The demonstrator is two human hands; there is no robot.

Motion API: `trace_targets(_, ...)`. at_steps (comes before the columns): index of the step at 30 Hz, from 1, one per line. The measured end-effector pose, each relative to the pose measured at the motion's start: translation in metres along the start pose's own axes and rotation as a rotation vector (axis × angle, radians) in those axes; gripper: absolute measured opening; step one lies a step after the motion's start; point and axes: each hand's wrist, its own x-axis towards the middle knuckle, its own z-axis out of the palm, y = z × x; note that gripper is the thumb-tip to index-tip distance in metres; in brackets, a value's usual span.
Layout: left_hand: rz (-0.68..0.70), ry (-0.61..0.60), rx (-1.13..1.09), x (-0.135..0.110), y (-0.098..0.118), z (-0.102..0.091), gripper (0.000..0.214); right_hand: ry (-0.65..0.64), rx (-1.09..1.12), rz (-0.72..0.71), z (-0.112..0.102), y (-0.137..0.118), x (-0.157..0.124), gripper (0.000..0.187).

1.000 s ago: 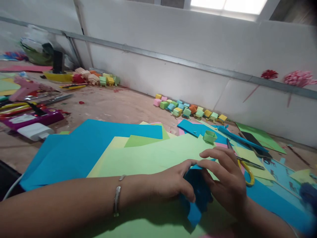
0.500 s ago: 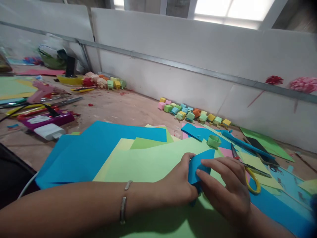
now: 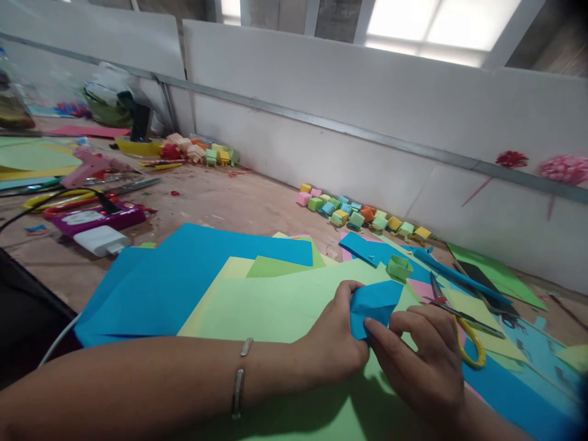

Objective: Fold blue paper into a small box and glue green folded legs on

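Observation:
A small folded piece of blue paper (image 3: 374, 303) is held between both hands above a pale green paper sheet (image 3: 271, 300). My left hand (image 3: 337, 334) is closed around its left side, the thumb below and the fingers behind. The thumb of my right hand (image 3: 425, 361) presses on the paper's lower front, while the right fingers curl at its right edge. Just beyond the hands stands a small open green paper box (image 3: 399, 267). Scissors with a yellow handle (image 3: 473, 346) lie to the right of my right hand, on paper scraps.
A large blue sheet (image 3: 169, 288) lies at left. Several small coloured paper boxes (image 3: 356, 211) line the wall. A white charger (image 3: 101, 240) sits in a purple power strip (image 3: 98, 217), near a pink glue gun (image 3: 89, 166). A dark phone (image 3: 487, 288) lies at right.
My right fingers have drawn back from the front of the blue paper and curled in, leaving the thumb pressing on it. The paper's upper flap looks flatter. The view has shifted slightly.

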Motion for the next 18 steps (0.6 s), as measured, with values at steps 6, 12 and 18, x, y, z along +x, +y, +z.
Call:
trace_targets(6,-0.036,-0.02,0.033,0.0,0.002,0.0,0.081,-0.03,-0.007,-0.07,-0.008,0.003,0.001,0.014)
trace_targets(12,-0.053,-0.003,0.047,0.0,0.002,0.002,0.078,-0.095,0.015,0.002,-0.004,0.005,-0.003,0.016)
trace_targets(18,-0.085,-0.069,-0.055,-0.004,0.003,0.005,0.087,-0.108,0.058,0.104,0.004,0.007,-0.008,0.017)
